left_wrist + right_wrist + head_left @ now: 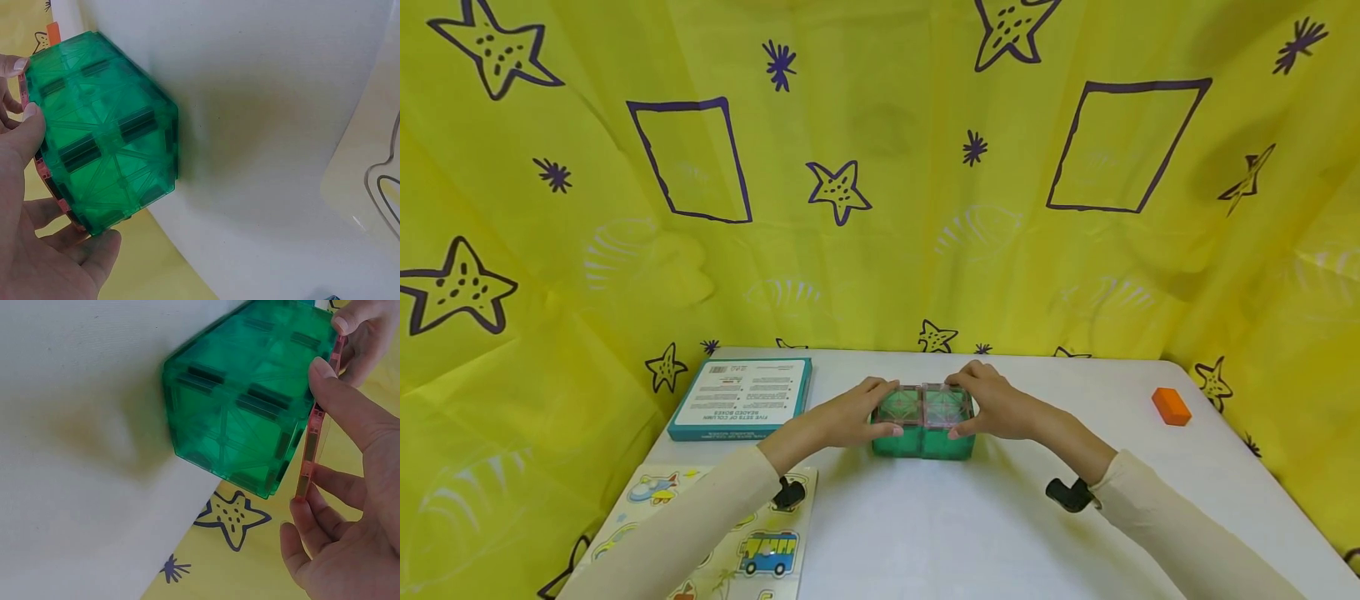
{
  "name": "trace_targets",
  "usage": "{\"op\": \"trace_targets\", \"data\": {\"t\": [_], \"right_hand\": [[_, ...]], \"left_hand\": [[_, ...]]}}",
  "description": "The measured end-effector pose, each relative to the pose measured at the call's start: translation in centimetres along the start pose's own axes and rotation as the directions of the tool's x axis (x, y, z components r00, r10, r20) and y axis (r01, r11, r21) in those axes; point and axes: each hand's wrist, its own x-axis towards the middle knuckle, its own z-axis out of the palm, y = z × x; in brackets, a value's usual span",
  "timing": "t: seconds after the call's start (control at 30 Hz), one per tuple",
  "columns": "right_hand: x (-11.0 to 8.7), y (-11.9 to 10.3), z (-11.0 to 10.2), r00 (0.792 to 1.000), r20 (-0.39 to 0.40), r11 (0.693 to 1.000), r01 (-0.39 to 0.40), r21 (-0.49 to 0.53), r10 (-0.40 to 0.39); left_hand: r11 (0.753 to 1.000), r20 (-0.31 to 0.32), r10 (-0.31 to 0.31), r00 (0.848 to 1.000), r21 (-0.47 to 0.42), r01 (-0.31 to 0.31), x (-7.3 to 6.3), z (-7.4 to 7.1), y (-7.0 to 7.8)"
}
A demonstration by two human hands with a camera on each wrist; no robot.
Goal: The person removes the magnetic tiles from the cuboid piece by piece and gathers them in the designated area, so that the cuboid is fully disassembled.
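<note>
Yellow cloth (850,83), printed with dark starfish, backs a white table (910,517). Far left, near side: we note a puzzle board (790,521), partly covered, with a blue bus piece (767,552). Behind it, a teal-edged box (741,396), its lettering upside down to us. Next, left hand (853,417), thumb at the near edge and fingers round the far side, clamped on the left pink tile (898,406). Mid-table, between the hands, we see a see-through green block (921,442) of magnetic tiles, both pink tiles lying side by side along its top. Right hand (1000,408) likewise, thumb and fingers clamped on the right pink tile (946,406); from that wrist we see a narrow gap between this tile and the green at one end. Far right, well apart, an orange block (1171,406)
</note>
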Motion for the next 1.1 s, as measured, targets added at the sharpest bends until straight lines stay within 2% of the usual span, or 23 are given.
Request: {"op": "trace_targets", "data": {"t": [0.27,0.43,0.57,0.87,1.1], "right_hand": [[0.0,0.2,-0.5,1.0,0.007,0.999,0.003,0.045,-0.003],[-0.1,0.6,-1.4,0.999,-0.036,0.997,0.039,0.06,-0.037],[-0.5,1.3,-2.7,0.998,-0.065,0.997,0.03,0.077,-0.025],[-2.0,5.0,-5.5,0.992,-0.102,0.997,-0.072,0.033,0.075],[-3.6,8.9,-6.3,0.983,-0.095,0.987,-0.157,-0.022,0.154]], "left_hand": [[1.0,0.004,0.003,1.0,0.002,-0.003,-0.1,0.0,0.1],[1.0,0.006,0.002,1.0,-0.004,-0.002,-0.2,0.0,0.1],[1.0,0.011,-0.002,1.0,-0.016,0.002,-0.2,0.0,0.1],[1.0,0.005,0.014,1.0,-0.022,-0.014,-0.1,0.0,-0.1],[1.0,0.002,0.019,1.0,-0.025,-0.019,-0.2,0.1,-0.1]]}}
